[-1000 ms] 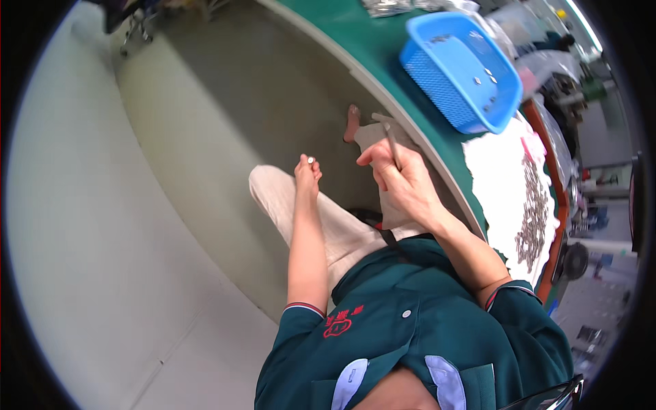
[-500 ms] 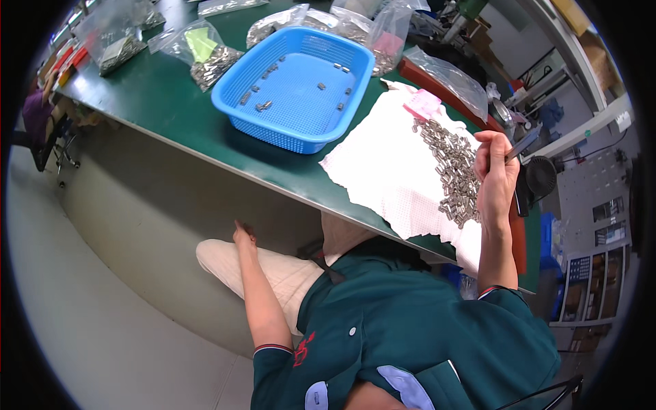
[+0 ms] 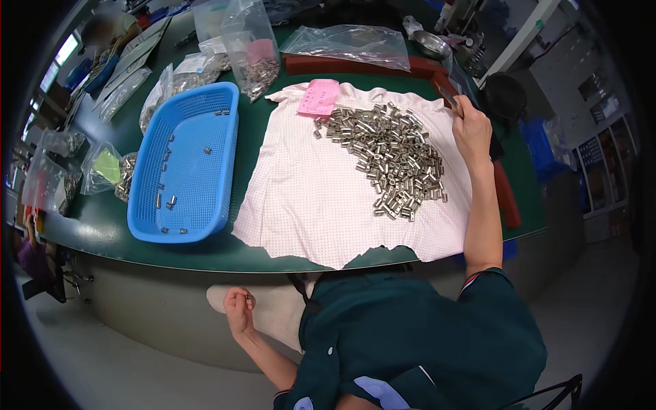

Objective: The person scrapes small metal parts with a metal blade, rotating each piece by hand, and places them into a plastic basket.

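My right hand [image 3: 471, 133] is closed around a slim grey metal tool [image 3: 447, 97] at the right edge of a pale pink dotted cloth [image 3: 301, 198]. Whether the tool is a pair of tweezers I cannot tell. On the cloth, left of this hand, lies a loose heap of short silvery metal cylinders [image 3: 396, 157], some showing holes. A pink paper slip [image 3: 319, 98] rests at the heap's upper left. Below the table edge, over my thigh, my left hand [image 3: 239, 311] is held with curled fingers; a tiny dark spot shows at the fingertips, too small to name.
A blue plastic basket [image 3: 184, 236] holding several metal cylinders stands left of the cloth on the green table [image 3: 266, 263]. Clear bags of metal parts [image 3: 258, 72] lie around it. Reddish-brown bars [image 3: 355, 66] border the cloth's back and right. A metal bowl [image 3: 432, 44] sits behind.
My view has swung to the right, so basket and cloth appear further left. My left hand has lifted, its fingers now curled in. The right hand still grips the tool beside the cloth.
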